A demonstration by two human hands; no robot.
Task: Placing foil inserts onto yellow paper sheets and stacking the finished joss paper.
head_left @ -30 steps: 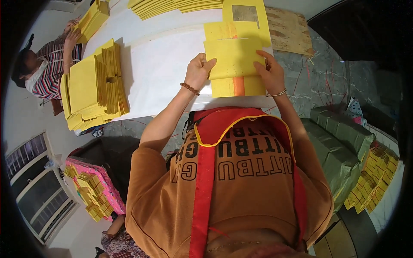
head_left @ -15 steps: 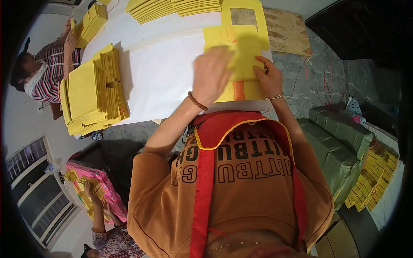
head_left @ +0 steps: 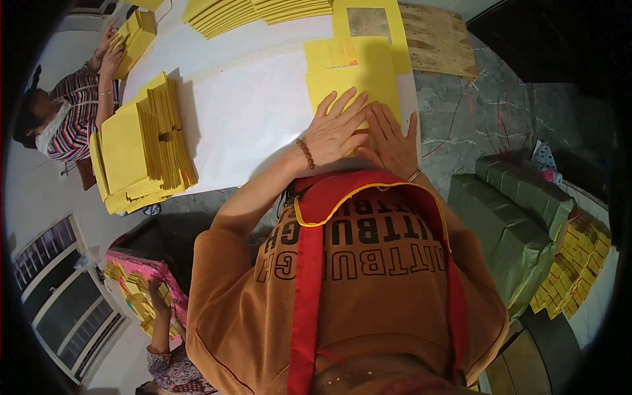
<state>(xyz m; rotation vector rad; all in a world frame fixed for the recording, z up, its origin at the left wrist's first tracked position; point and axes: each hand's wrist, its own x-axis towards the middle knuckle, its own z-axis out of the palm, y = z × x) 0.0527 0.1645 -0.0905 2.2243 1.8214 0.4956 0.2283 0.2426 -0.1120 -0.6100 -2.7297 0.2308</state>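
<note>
A yellow paper piece point(head_left: 352, 79) with folded panels and an orange-red mark lies on the white-covered table point(head_left: 243, 108), right in front of me. My left hand point(head_left: 339, 126) rests on its near part, fingers spread and stretched out. Close beside it, my right hand point(head_left: 392, 135) lies flat on the paper's near right side, fingers extended and thumb apart. Neither hand grips anything. Part of the paper's near edge is hidden under the hands. Beyond it lies another yellow sheet point(head_left: 399, 52) with a rectangular cut-out.
Stacks of folded yellow paper point(head_left: 128, 145) stand at the table's left edge, more point(head_left: 257, 10) at the far side. One person point(head_left: 72, 118) handles yellow pieces at the left; another point(head_left: 174, 368) works at the lower left. Green wrapped bundles point(head_left: 507, 224) sit on the floor at right.
Both hands have come nearer to me and closer together, now flat on the paper. The near flap with the orange strip, visible before, no longer shows.
</note>
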